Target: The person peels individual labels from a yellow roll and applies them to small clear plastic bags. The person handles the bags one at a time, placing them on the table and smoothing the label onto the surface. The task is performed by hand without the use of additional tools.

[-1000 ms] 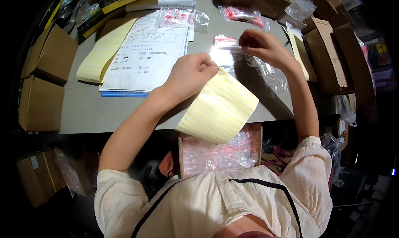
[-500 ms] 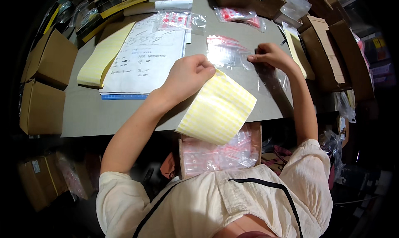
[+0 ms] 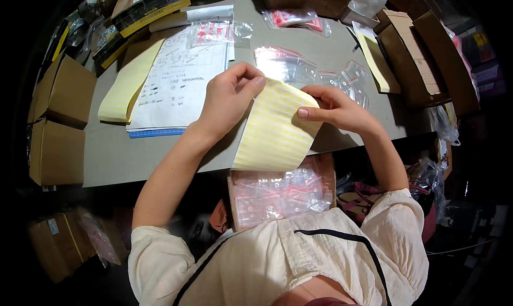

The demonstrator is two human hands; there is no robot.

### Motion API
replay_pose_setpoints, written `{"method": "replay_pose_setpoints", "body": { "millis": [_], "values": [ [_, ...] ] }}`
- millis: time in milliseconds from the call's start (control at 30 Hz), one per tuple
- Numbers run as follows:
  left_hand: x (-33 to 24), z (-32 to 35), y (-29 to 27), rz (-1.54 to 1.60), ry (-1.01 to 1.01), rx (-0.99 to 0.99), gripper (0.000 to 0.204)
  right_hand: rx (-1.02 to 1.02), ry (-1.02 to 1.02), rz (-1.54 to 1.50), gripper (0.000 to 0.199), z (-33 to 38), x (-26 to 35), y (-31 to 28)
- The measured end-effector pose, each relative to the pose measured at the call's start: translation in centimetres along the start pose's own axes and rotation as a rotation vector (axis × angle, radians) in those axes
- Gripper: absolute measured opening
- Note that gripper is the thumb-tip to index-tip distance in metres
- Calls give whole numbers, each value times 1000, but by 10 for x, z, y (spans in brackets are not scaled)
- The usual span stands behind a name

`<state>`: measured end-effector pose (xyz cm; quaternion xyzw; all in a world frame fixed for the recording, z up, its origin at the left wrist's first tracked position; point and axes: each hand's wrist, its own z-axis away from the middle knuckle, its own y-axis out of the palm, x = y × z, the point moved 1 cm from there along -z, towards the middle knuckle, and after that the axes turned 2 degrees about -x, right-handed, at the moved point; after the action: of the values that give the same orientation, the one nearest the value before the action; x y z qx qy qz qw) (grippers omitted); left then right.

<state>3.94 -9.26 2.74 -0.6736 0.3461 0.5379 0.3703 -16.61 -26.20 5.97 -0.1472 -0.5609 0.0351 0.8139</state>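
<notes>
A yellow-and-white sticker sheet [image 3: 278, 129] hangs between my hands, over the table's front edge. My left hand [image 3: 233, 95] pinches its upper left corner between thumb and fingers. At the sheet's upper right edge, my right hand [image 3: 334, 109] grips it, thumb on the near face and fingers behind. Just beyond the sheet lies a stack of clear zip bags [image 3: 286, 63] with red edges. More loose clear bags [image 3: 347, 81] lie to its right, past my right hand. Below the sheet, a cardboard box [image 3: 232, 199] holds many small clear bags with red strips.
Written papers [image 3: 176, 87] and a long yellow sticker strip [image 3: 120, 100] lie on the left. Packs of red-printed bags [image 3: 296, 20] sit farther back. Cardboard boxes stand at the left [image 3: 59, 151] and right [image 3: 409, 65]. Another yellow strip [image 3: 377, 60] lies by the right box.
My right hand has come left and nearer, away from the loose bags, and now holds the sheet's right edge. The sheet has tilted more upright; my left hand still pinches its corner.
</notes>
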Motion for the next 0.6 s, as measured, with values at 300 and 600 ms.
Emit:
{"method": "replay_pose_setpoints", "body": {
  "millis": [300,600],
  "values": [
    [-8,5,-3,53,156,107,22,-219,-162,-81,44,0,5,15],
    [-4,4,1,-225,331,182,34,-435,-653,475,45,-5,-2,24]
  ]
}}
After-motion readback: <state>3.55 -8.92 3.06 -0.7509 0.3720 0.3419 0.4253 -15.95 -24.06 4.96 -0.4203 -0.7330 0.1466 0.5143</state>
